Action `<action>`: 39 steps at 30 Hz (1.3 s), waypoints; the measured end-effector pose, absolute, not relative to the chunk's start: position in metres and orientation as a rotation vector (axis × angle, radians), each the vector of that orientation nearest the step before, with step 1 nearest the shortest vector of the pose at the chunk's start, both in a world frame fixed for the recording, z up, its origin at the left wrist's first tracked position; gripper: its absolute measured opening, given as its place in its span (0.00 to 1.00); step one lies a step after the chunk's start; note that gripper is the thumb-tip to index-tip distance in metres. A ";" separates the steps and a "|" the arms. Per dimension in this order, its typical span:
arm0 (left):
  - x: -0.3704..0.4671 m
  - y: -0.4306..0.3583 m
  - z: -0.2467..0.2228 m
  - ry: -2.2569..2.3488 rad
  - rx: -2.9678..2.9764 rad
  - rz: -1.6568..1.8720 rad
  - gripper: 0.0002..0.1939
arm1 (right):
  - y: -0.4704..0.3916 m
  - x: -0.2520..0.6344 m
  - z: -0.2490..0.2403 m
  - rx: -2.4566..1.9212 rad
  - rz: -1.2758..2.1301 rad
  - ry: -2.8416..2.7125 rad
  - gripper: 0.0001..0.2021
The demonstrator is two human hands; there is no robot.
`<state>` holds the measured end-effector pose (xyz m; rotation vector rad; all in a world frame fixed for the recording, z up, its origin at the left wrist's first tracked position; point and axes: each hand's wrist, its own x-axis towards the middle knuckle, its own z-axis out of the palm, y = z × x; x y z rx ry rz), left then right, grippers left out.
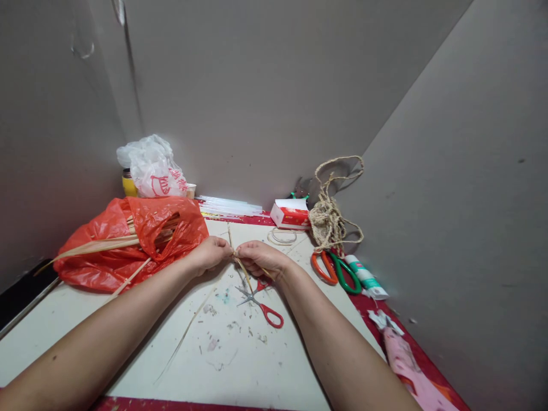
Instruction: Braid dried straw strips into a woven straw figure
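Observation:
Over the middle of a white board [171, 354], my left hand [213, 253] and my right hand [260, 258] meet fingertip to fingertip. Both are closed in a pinch on a thin straw-coloured strip [244, 274], whose ends stick out above and below the fingers. The exact grip is too small to make out. Just below my right hand lie red-handled scissors [259, 302] with their blades spread. A long loose straw strand [188, 326] rests on the board, lower left of the hands.
A red plastic bag [98, 268] with straw strips is on the left, a white bag [154, 165] behind it. At the back are clear sticks [231, 205] and a red-white box [291, 214]. Rope [327, 222], orange-and-green-handled scissors [345, 274] and a tube [366, 277] line the right edge.

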<state>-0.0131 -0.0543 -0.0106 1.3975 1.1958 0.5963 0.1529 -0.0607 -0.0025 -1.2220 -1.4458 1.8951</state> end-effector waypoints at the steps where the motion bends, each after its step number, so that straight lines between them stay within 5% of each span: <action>1: -0.013 -0.054 -0.012 1.203 1.400 0.603 0.09 | -0.060 0.153 -0.003 -1.221 1.883 -1.453 0.12; 14: -0.010 -0.061 -0.005 1.257 1.427 0.682 0.09 | -0.062 0.149 -0.005 -1.362 1.632 -1.611 0.10; 26: -0.023 -0.050 -0.004 1.393 1.623 0.526 0.15 | -0.059 0.153 -0.002 -1.260 1.931 -1.337 0.08; 39: -0.018 -0.073 0.001 1.572 2.307 0.315 0.07 | -0.056 0.157 -0.003 -1.088 2.004 -1.309 0.12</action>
